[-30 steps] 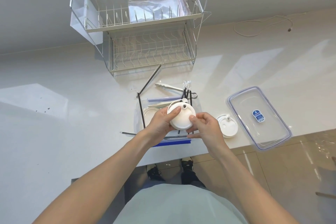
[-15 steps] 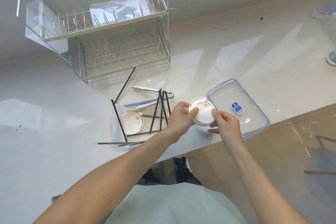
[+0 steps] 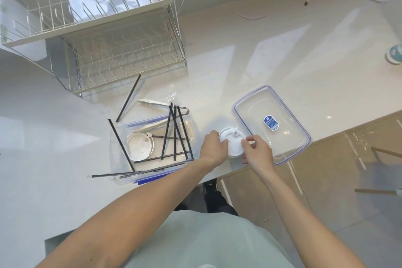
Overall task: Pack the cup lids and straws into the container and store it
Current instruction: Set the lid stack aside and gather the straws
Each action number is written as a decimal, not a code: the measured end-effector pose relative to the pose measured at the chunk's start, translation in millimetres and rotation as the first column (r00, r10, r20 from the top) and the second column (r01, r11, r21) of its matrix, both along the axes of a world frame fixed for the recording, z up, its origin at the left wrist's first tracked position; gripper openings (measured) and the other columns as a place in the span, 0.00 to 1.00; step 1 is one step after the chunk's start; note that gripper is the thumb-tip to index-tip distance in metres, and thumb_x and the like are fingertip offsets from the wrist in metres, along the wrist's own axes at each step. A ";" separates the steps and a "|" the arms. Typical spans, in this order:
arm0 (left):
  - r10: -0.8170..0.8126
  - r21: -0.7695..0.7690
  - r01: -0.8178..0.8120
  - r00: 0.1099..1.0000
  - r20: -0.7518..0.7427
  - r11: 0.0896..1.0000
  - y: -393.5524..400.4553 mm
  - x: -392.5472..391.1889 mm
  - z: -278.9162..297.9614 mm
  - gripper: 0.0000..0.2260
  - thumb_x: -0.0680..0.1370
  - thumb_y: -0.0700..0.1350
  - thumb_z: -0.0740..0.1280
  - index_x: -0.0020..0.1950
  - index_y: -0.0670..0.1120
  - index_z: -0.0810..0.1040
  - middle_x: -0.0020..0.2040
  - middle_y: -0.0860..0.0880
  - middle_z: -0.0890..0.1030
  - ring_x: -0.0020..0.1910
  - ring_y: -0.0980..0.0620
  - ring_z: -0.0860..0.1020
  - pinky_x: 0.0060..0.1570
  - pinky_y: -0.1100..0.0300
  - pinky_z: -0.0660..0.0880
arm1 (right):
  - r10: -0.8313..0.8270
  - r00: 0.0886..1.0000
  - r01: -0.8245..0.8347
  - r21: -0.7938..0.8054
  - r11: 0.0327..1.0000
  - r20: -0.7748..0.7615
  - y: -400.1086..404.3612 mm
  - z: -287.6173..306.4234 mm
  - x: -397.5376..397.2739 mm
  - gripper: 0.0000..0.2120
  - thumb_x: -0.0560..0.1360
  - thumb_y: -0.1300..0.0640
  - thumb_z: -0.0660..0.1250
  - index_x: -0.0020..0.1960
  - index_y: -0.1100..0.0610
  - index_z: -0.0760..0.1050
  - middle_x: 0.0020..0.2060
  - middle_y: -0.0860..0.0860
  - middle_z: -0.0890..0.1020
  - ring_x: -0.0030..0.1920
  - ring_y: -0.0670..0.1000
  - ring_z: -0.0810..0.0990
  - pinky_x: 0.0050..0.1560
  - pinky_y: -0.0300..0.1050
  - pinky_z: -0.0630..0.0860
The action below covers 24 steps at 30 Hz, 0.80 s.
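Note:
Both hands hold a white cup lid [image 3: 232,142] low over the counter, on top of a second lid. My left hand [image 3: 212,147] grips its left edge and my right hand [image 3: 256,150] pinches its right edge. To the left stands the clear container [image 3: 121,137], holding another white lid [image 3: 140,144] and several black straws [image 3: 174,130]. More straws lie across its front rim [image 3: 130,173] and one lies behind it [image 3: 128,98]. The clear container cover [image 3: 272,124] with a blue label lies to the right of the hands.
A two-tier wire dish rack [image 3: 104,35] with a plastic bag stands at the back left. White tongs [image 3: 156,103] lie behind the container. A white cord [image 3: 272,4] lies at the far back. The counter's front edge runs just below my hands.
Both hands carried the lid from above the container to the right and lowered it onto the lid beside the cover. The view shifted right.

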<state>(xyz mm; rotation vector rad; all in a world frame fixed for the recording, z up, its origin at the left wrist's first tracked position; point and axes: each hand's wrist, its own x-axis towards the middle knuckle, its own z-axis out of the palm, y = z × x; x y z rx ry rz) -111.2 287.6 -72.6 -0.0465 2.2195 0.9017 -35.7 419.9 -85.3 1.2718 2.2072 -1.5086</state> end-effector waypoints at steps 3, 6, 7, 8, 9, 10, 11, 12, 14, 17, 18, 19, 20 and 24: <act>0.014 -0.015 -0.014 1.000 0.005 1.000 2.9 -1.2 -1.6 0.17 0.84 0.47 0.60 0.71 0.42 0.68 0.67 0.41 0.73 0.61 0.41 0.77 0.59 0.48 0.76 | 0.032 0.999 -0.032 0.025 0.999 0.014 1.8 -1.1 -4.0 0.08 0.78 0.47 0.66 0.53 0.50 0.77 0.40 0.51 0.83 0.36 0.56 0.85 0.44 0.60 0.85; 0.023 -0.010 -0.023 1.000 -0.007 1.000 4.1 -2.8 -2.7 0.20 0.84 0.47 0.59 0.76 0.47 0.64 0.69 0.41 0.72 0.61 0.41 0.77 0.60 0.48 0.76 | 0.112 0.993 -0.114 0.108 0.988 0.025 4.2 -1.2 -9.9 0.09 0.78 0.47 0.65 0.52 0.52 0.76 0.43 0.52 0.83 0.43 0.57 0.84 0.47 0.57 0.82; 0.016 -0.016 -0.016 1.000 -0.012 1.000 4.2 -3.1 -3.8 0.20 0.84 0.47 0.60 0.76 0.48 0.65 0.68 0.41 0.72 0.60 0.41 0.77 0.59 0.48 0.76 | 0.130 0.991 -0.133 0.124 0.983 0.035 4.8 -1.6 -11.8 0.09 0.79 0.48 0.65 0.51 0.52 0.76 0.44 0.52 0.83 0.44 0.57 0.83 0.47 0.55 0.81; 0.012 -0.022 -0.013 1.000 -0.009 1.000 4.4 -2.9 -4.7 0.19 0.84 0.47 0.61 0.75 0.48 0.66 0.67 0.42 0.72 0.58 0.41 0.78 0.59 0.47 0.77 | 0.131 0.990 -0.136 0.122 0.983 0.048 5.4 -1.9 -13.1 0.08 0.79 0.48 0.65 0.50 0.52 0.76 0.45 0.52 0.83 0.45 0.58 0.83 0.47 0.54 0.80; 0.014 -0.027 -0.014 1.000 0.004 1.000 4.5 -2.6 -5.6 0.18 0.83 0.48 0.62 0.73 0.48 0.67 0.66 0.42 0.71 0.57 0.41 0.78 0.58 0.48 0.77 | 0.118 0.991 -0.123 0.100 0.987 0.056 6.3 -2.7 -14.2 0.07 0.79 0.49 0.65 0.50 0.52 0.76 0.45 0.52 0.84 0.46 0.58 0.83 0.48 0.55 0.80; 0.018 -0.028 -0.017 1.000 0.019 0.999 4.5 -2.5 -6.2 0.18 0.83 0.48 0.63 0.72 0.48 0.68 0.66 0.43 0.70 0.56 0.41 0.78 0.58 0.48 0.77 | 0.097 0.994 -0.100 0.064 0.993 0.056 7.3 -3.9 -14.9 0.06 0.79 0.50 0.66 0.50 0.52 0.76 0.46 0.52 0.84 0.47 0.59 0.83 0.50 0.58 0.81; 0.020 -0.026 -0.020 0.999 0.032 0.999 4.3 -2.4 -6.6 0.18 0.83 0.48 0.63 0.72 0.48 0.68 0.66 0.43 0.70 0.56 0.41 0.78 0.58 0.48 0.77 | 0.076 0.996 -0.077 0.028 0.997 0.055 8.6 -5.2 -14.7 0.06 0.79 0.51 0.67 0.51 0.53 0.77 0.46 0.53 0.84 0.48 0.60 0.84 0.52 0.60 0.82; 0.021 -0.019 -0.021 0.999 0.039 1.000 4.1 -2.8 -6.9 0.18 0.83 0.47 0.64 0.72 0.48 0.68 0.66 0.43 0.70 0.57 0.41 0.78 0.59 0.47 0.77 | 0.061 0.997 -0.061 0.005 0.998 0.055 9.8 -6.3 -14.4 0.07 0.79 0.51 0.67 0.53 0.54 0.78 0.47 0.54 0.84 0.49 0.60 0.84 0.53 0.62 0.82; 0.028 0.003 -0.028 0.999 0.046 1.000 4.0 -4.5 -7.2 0.18 0.82 0.46 0.64 0.72 0.47 0.67 0.65 0.42 0.73 0.59 0.41 0.78 0.60 0.45 0.77 | 0.050 0.997 -0.050 -0.004 0.999 0.057 11.9 -6.7 -13.8 0.08 0.79 0.52 0.68 0.54 0.55 0.78 0.48 0.55 0.84 0.50 0.60 0.84 0.53 0.64 0.82; 0.039 0.019 -0.040 0.997 0.065 0.999 3.4 -7.1 -3.3 0.19 0.82 0.45 0.66 0.72 0.45 0.67 0.65 0.42 0.74 0.59 0.42 0.78 0.57 0.48 0.78 | 0.087 0.993 -0.091 0.042 0.995 0.085 10.1 -2.6 -14.7 0.09 0.80 0.52 0.67 0.56 0.57 0.78 0.51 0.56 0.84 0.51 0.60 0.83 0.55 0.60 0.81; 0.022 0.019 -0.023 0.997 0.076 1.000 3.2 -7.2 -1.2 0.20 0.81 0.45 0.66 0.72 0.44 0.66 0.65 0.43 0.74 0.59 0.42 0.77 0.54 0.50 0.78 | 0.132 0.985 -0.144 0.105 0.984 0.115 7.9 0.2 -15.3 0.10 0.81 0.53 0.67 0.58 0.57 0.78 0.53 0.56 0.84 0.52 0.59 0.82 0.55 0.57 0.80; -0.003 0.024 0.001 0.996 0.086 1.000 2.3 -7.6 1.5 0.22 0.81 0.46 0.66 0.73 0.44 0.65 0.64 0.43 0.74 0.58 0.43 0.77 0.50 0.52 0.77 | 0.177 0.973 -0.205 0.196 0.959 0.148 4.6 4.0 -17.0 0.12 0.81 0.52 0.66 0.61 0.57 0.77 0.56 0.56 0.83 0.54 0.59 0.81 0.55 0.53 0.78; -0.025 0.044 0.021 0.995 0.094 0.999 0.6 -8.2 5.2 0.23 0.80 0.48 0.66 0.73 0.43 0.65 0.61 0.45 0.74 0.56 0.44 0.77 0.47 0.54 0.75 | 0.205 0.965 -0.246 0.294 0.924 0.163 0.2 9.6 -19.5 0.15 0.81 0.52 0.66 0.64 0.57 0.76 0.58 0.55 0.81 0.56 0.59 0.80 0.55 0.52 0.76; 0.042 0.213 -0.051 0.998 0.044 0.976 -27.7 -24.9 31.8 0.19 0.78 0.51 0.67 0.67 0.46 0.75 0.54 0.50 0.80 0.49 0.50 0.80 0.42 0.58 0.77 | 0.187 0.979 -0.136 0.408 0.903 -0.087 -31.8 43.0 -43.8 0.13 0.80 0.50 0.65 0.62 0.54 0.76 0.56 0.50 0.80 0.51 0.52 0.79 0.50 0.48 0.72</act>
